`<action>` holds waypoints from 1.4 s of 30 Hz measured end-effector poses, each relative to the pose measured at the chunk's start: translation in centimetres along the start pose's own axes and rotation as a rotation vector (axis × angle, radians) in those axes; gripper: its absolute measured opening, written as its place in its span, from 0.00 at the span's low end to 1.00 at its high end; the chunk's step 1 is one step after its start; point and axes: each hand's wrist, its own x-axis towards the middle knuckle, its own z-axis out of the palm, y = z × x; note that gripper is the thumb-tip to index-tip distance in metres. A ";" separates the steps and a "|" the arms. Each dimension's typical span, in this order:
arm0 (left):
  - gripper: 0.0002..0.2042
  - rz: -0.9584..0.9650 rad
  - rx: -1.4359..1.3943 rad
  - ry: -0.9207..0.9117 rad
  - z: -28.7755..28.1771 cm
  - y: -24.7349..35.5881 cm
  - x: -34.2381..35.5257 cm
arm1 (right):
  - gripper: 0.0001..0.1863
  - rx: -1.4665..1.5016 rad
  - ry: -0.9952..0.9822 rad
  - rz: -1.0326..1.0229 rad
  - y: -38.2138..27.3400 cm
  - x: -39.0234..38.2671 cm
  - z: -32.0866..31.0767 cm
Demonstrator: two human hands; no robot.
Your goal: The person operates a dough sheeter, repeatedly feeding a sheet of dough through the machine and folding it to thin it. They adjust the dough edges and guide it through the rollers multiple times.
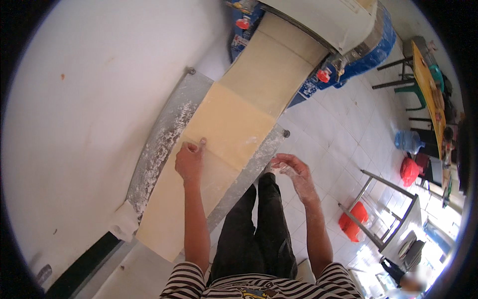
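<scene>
Left hand [189, 162], at the centre of the frame, rests on a long sheet of pale yellow dough [226, 129], fingers curled and thumb raised, pressing the sheet's left part rather than gripping it. Right hand [292, 168], just right of centre, hangs open and empty beside the sheet's right edge, its fingers dusted with flour and touching nothing. Both forearms enter from the lower edge, above a striped shirt [259, 285] and dark trousers [259, 234]. Dough sheet runs diagonally from lower left to upper centre, lying on a flour-strewn metal tray [164, 139]; a folded layer shows across the sheet just above the left hand. Farther up, the sheet passes under the white hood of a blue rolling machine [348, 30] at the top of the frame. White wall [89, 99] fills the left side. At right, tiled floor [343, 124] carries red stools [411, 170], a blue water jug [408, 142] and a metal-framed table [386, 209].
</scene>
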 end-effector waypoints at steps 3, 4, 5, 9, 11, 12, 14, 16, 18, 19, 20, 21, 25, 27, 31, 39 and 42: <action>0.17 0.048 -0.165 0.025 0.7 0.2 -0.1 | 0.13 -0.191 0.196 -0.143 0.1 2.0 -1.2; 0.16 0.059 -0.195 0.030 0.9 0.1 0.0 | 0.13 -0.285 0.264 -0.182 0.3 2.9 -1.6; 0.15 0.060 -0.233 0.024 1.2 0.1 0.1 | 0.14 -0.390 0.336 -0.242 0.4 3.9 -2.2; 0.09 0.058 -0.490 0.099 2.1 0.0 0.0 | 0.17 -0.333 0.293 -0.228 1.6 8.7 -3.0; 0.07 0.048 -0.598 0.178 2.7 0.1 -0.4 | 0.18 -0.253 0.170 -0.206 2.4 10.3 -3.0; 0.06 0.006 -0.677 0.193 3.0 0.2 -0.7 | 0.18 -0.254 0.151 -0.213 2.7 10.9 -3.0; 0.05 0.052 -0.677 0.234 3.6 0.3 -1.2 | 0.20 -0.272 0.122 -0.173 3.3 11.5 -2.9; 0.06 0.080 -0.682 0.239 4.2 0.2 -1.4 | 0.20 -0.346 0.092 -0.174 3.6 11.6 -3.0; 0.06 0.105 -0.672 0.231 4.5 -0.1 -1.6 | 0.21 -0.376 0.065 -0.200 3.8 11.3 -3.3; 0.06 0.116 -0.676 0.246 4.6 -0.1 -1.7 | 0.21 -0.390 0.052 -0.185 3.8 11.2 -3.5; 0.06 0.122 -0.688 0.263 4.6 -0.1 -1.7 | 0.22 -0.402 0.039 -0.181 3.7 11.1 -3.6; 0.06 0.108 -0.708 0.263 4.6 0.0 -1.8 | 0.22 -0.409 0.035 -0.210 3.6 11.1 -3.7; 0.06 -0.010 -0.638 0.269 4.3 1.3 -1.8 | 0.19 -0.318 0.017 -0.130 2.6 12.3 -3.9; 0.05 -0.134 -0.547 0.240 4.1 2.2 -1.8 | 0.16 -0.249 0.057 0.048 1.8 13.6 -4.0; 0.04 -0.030 -0.416 0.365 4.0 3.2 -1.7 | 0.11 -0.274 0.035 0.110 0.1 16.1 -4.0; 0.07 -0.004 -0.518 0.425 4.0 3.1 -1.4 | 0.11 -0.249 0.022 0.035 -1.7 17.4 -3.2; 0.07 -0.015 -0.419 0.288 3.8 2.7 -2.8 | 0.11 -0.362 0.002 0.093 -2.0 17.1 -3.8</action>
